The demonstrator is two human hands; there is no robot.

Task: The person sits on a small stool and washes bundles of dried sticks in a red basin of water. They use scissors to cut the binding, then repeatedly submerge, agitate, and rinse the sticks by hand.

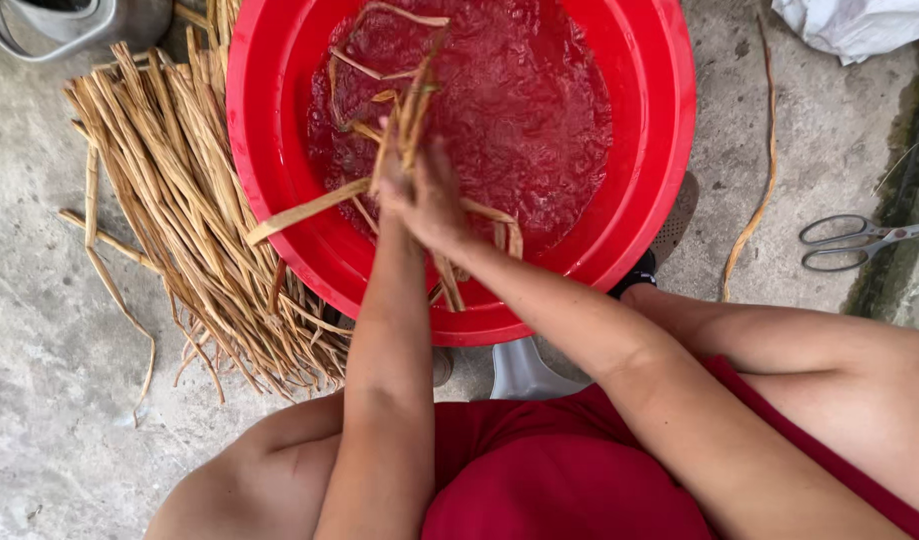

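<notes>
Head view. Both hands meeting over the near half of the red plastic basin [659,120], which stands on the concrete floor [39,300] and holds water. Left hand [391,165] clenched round a small bunch of dried straw strips [411,100], grip closed on the upper stalks; right hand [434,205] closed on the same bunch just below, fingers wrapped about the wet ends. Bunch partly in the water, partly lifted, with loose strips trailing over the near rim and one long strip jutting out toward the left.

Progress, as a judgement: early. Only a handful of strips wet or in the basin; by far the greater part lying dry in a pile of straw [189,200] on the floor just beside the basin's left wall, some stalks tucked under its rim. One stray strip [759,190] apart on the floor to the right.

Edges and room: basin rim close before the knees, forearms crossing it. Open floor to the far left and lower left. To the right, scissors [859,240] lying near a darker raised edge, well apart from the hands. Metal pot [69,20] at the top left corner, white sack [859,20] at the top right, both clear of the work. A pale plastic stool [524,370] showing under the body.
</notes>
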